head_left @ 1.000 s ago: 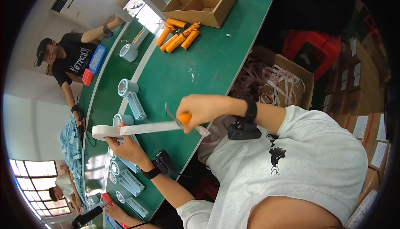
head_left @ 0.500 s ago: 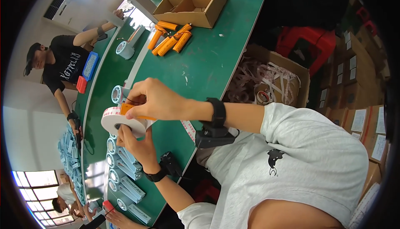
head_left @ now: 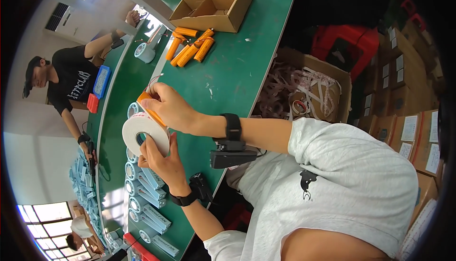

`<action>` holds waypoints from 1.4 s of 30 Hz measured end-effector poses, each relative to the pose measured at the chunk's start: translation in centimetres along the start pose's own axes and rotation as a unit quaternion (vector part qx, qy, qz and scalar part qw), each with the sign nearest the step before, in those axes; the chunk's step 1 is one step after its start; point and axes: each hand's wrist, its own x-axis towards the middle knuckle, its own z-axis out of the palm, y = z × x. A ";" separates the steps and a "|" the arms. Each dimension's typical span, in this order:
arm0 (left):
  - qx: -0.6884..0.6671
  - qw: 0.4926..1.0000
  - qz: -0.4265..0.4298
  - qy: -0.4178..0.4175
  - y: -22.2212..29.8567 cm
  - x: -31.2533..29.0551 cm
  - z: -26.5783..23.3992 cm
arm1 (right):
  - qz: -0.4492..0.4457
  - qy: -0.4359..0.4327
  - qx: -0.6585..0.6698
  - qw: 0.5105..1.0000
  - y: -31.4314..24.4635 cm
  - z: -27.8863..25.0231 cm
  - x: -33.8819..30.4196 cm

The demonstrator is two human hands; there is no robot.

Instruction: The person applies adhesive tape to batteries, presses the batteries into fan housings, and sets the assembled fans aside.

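Note:
My left hand (head_left: pixel 164 166) grips a roll of white tape (head_left: pixel 131 132) with red print on its outer face, fingers in the core hole. Above it, my right hand (head_left: pixel 172 108) pinches an orange battery pack (head_left: pixel 153 111) along the roll's upper edge. The pack is tilted, and thin wires (head_left: pixel 156 78) stick out past its far end. Whether tape is stuck to the pack's underside is hidden. Behind and below the roll, light blue handheld fans (head_left: pixel 151 216) lie in a row on the green table (head_left: pixel 232 75).
Several loose orange battery packs (head_left: pixel 192 49) lie beside a divided cardboard box (head_left: pixel 232 18). A carton of peeled liner strips (head_left: pixel 344 90) stands right of the table edge. A red object (head_left: pixel 140 247) lies at the lower edge. A co-worker (head_left: pixel 71 78) works across the table.
My right hand has shifted the battery pack up and tilted it on the roll, showing its wires. The roll has turned more face-on. Another person's hand has left the lower edge.

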 end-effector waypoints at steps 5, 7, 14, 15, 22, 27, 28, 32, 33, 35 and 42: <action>0.018 1.000 0.004 -0.011 0.2 0.5 0.2 | 0.100 0.086 0.092 0.987 0.1 -0.3 1.2; 0.035 0.998 0.021 -0.055 1.4 1.5 0.5 | 0.112 0.137 0.166 0.970 0.3 -1.7 2.4; -0.156 0.962 0.082 -0.210 3.6 1.2 3.0 | -0.220 0.085 0.121 0.964 -10.3 -12.6 8.6; -0.150 0.964 0.073 -0.207 3.5 2.0 3.2 | -0.214 0.076 0.125 0.966 -10.1 -12.4 8.0; -0.106 0.978 0.152 -0.094 -0.3 8.5 4.2 | -0.111 0.031 -0.035 0.993 -6.5 -14.5 2.7; 0.002 0.967 -0.128 -0.220 -12.7 9.5 4.8 | 0.103 -0.098 0.116 0.983 -5.1 -11.9 -0.3; -0.158 0.902 -0.224 -0.332 -13.5 9.9 4.7 | 0.143 -0.122 0.160 0.969 -5.0 -11.5 -0.6; 0.045 0.941 -0.144 -0.305 -6.3 8.0 2.7 | 0.192 -0.112 0.152 0.963 -4.3 -14.2 -1.7; 0.099 0.926 -0.197 -0.305 -3.3 7.0 1.5 | 0.195 -0.106 0.152 0.963 -4.4 -14.2 -2.2; 0.124 0.907 -0.248 -0.317 0.0 3.6 -1.0 | 0.240 -0.147 0.189 0.941 -5.5 -12.5 -3.1; -0.082 0.970 0.027 -0.228 -0.7 2.4 -3.9 | 0.217 -0.235 0.093 0.943 -7.3 -11.0 -3.6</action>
